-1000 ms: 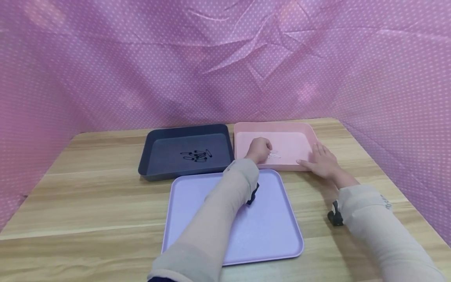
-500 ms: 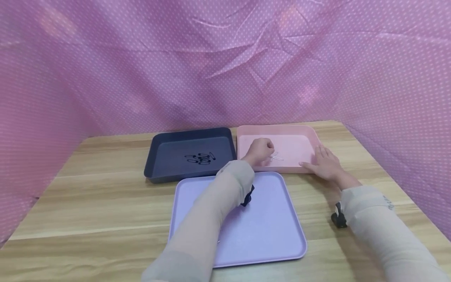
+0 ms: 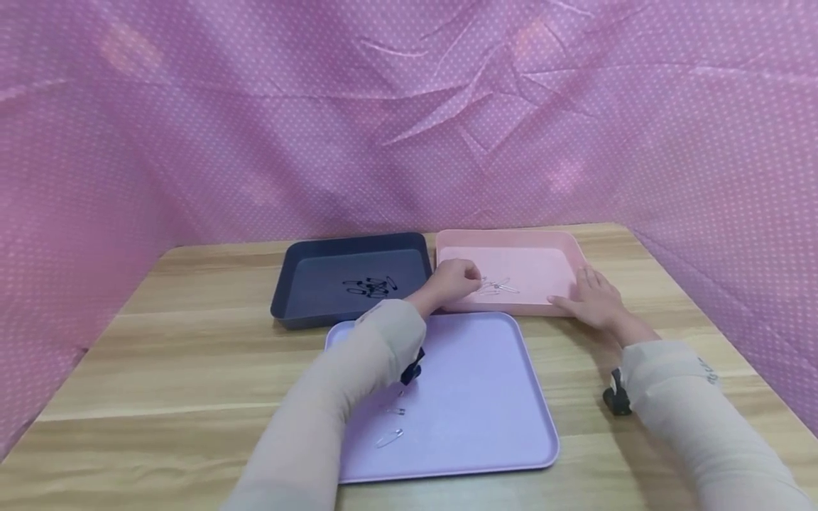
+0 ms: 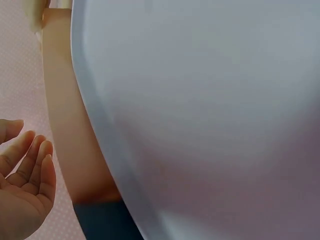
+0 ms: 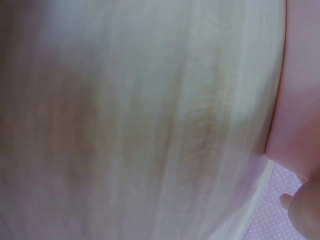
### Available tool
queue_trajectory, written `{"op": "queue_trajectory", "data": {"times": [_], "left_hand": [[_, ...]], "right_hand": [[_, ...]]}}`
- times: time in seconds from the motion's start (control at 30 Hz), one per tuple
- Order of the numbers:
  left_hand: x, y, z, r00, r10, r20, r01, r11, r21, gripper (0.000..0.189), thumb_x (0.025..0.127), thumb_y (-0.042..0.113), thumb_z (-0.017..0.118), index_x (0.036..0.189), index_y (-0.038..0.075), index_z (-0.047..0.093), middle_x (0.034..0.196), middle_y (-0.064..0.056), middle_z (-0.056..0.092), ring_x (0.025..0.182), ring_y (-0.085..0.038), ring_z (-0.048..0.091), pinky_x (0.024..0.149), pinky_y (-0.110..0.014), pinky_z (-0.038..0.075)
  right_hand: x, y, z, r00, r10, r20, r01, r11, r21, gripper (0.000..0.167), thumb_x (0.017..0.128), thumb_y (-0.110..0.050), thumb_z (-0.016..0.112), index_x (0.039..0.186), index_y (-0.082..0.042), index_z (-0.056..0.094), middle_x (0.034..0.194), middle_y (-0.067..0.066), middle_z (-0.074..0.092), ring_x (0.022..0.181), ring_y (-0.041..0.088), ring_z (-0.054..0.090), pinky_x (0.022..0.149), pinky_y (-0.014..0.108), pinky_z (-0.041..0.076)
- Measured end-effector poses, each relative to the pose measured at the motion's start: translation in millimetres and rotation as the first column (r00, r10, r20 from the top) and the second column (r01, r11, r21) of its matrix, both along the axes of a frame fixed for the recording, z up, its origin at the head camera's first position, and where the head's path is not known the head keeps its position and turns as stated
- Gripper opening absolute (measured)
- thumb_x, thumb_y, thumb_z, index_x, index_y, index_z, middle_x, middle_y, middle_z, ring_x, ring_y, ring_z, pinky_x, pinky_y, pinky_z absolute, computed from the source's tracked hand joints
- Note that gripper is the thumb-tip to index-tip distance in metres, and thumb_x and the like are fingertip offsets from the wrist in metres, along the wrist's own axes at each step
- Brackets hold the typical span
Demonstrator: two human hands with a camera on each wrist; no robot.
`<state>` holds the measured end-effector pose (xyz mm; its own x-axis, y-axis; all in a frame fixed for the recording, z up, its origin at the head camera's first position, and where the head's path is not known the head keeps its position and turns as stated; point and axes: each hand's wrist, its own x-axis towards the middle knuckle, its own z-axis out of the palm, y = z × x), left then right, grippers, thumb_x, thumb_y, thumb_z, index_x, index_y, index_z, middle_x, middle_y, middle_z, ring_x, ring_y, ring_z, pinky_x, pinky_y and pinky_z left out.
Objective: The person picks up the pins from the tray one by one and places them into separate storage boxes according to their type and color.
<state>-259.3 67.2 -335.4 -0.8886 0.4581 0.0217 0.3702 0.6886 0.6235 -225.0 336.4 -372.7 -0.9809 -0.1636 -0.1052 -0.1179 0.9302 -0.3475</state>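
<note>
My left hand (image 3: pixel 452 279) hovers over the left front part of the pink tray (image 3: pixel 517 259), its fingers loosely bent. In the left wrist view a gap shows between thumb and fingers (image 4: pixel 46 172), with nothing held there. Several silver safety pins (image 3: pixel 500 287) lie in the pink tray just right of that hand. My right hand (image 3: pixel 597 299) rests on the tray's front right corner, fingers spread along the side wall and thumb at the front rim. Only part of it shows in the right wrist view, beside the pink wall (image 5: pixel 300 100).
A lavender tray (image 3: pixel 482 397) lies in front, with a few silver safety pins (image 3: pixel 390 438) on its left part, some near or under my left sleeve. Left of the pink tray stands a dark tray (image 3: pixel 319 277) holding several black safety pins (image 3: pixel 373 287). Pink dotted cloth (image 3: pixel 409 142) hangs behind.
My left hand and forearm have shifted left, away from the pile in the pink tray. More silver pins now show there and on the lavender tray. My right hand stays at the corner.
</note>
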Motion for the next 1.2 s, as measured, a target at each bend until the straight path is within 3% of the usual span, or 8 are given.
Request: {"op": "queue_trajectory", "data": {"times": [0.27,0.37,0.7,1.2], "left_hand": [[13.1,-29.5,2.7,0.994,0.038,0.105,-0.034,0.999,-0.038,0.009,0.083,0.02,0.056,0.086,0.012,0.06,0.087,0.003,0.059,0.079,-0.01,0.052,0.069,-0.023,0.043],[22.1,-38.4,3.0,0.992,0.007,0.125,0.0,0.999,-0.054,0.009,0.083,0.02,0.057,0.086,0.012,0.061,0.084,0.004,0.059,0.076,-0.01,0.052,0.065,-0.022,0.043],[56.6,-73.4,4.7,0.982,-0.126,0.139,0.138,0.987,-0.081,0.016,0.082,0.016,0.058,0.094,0.007,0.063,0.085,0.004,0.06,0.079,-0.009,0.053,0.071,-0.022,0.042],[88.3,-122.6,-4.2,0.969,-0.214,0.12,0.222,0.974,-0.053,0.013,0.077,0.01,0.062,0.089,0.003,0.062,0.076,0.005,0.057,0.071,-0.007,0.051,0.065,-0.02,0.043]], "right_hand": [[3.8,3.8,-1.7,1.0,0.009,-0.006,-0.009,1.0,-0.003,0.097,0.083,-0.057,0.036,0.127,0.019,-0.005,0.133,0.035,-0.01,0.12,0.049,-0.004,0.095,0.055,-0.001],[5.7,4.6,-2.7,1.0,0.009,0.005,-0.009,1.0,-0.009,0.098,0.083,-0.058,0.036,0.127,0.019,-0.005,0.132,0.035,-0.01,0.12,0.049,-0.005,0.095,0.056,-0.002],[7.0,2.3,-6.0,1.0,0.006,0.006,-0.006,1.0,-0.013,0.098,0.083,-0.059,0.035,0.126,0.02,-0.005,0.132,0.036,-0.01,0.119,0.051,-0.004,0.093,0.057,0.0],[2.5,-2.5,0.8,1.0,0.016,-0.008,-0.016,1.0,-0.025,0.098,0.083,-0.059,0.034,0.127,0.018,-0.007,0.132,0.035,-0.012,0.119,0.051,-0.006,0.092,0.058,-0.003]]}}
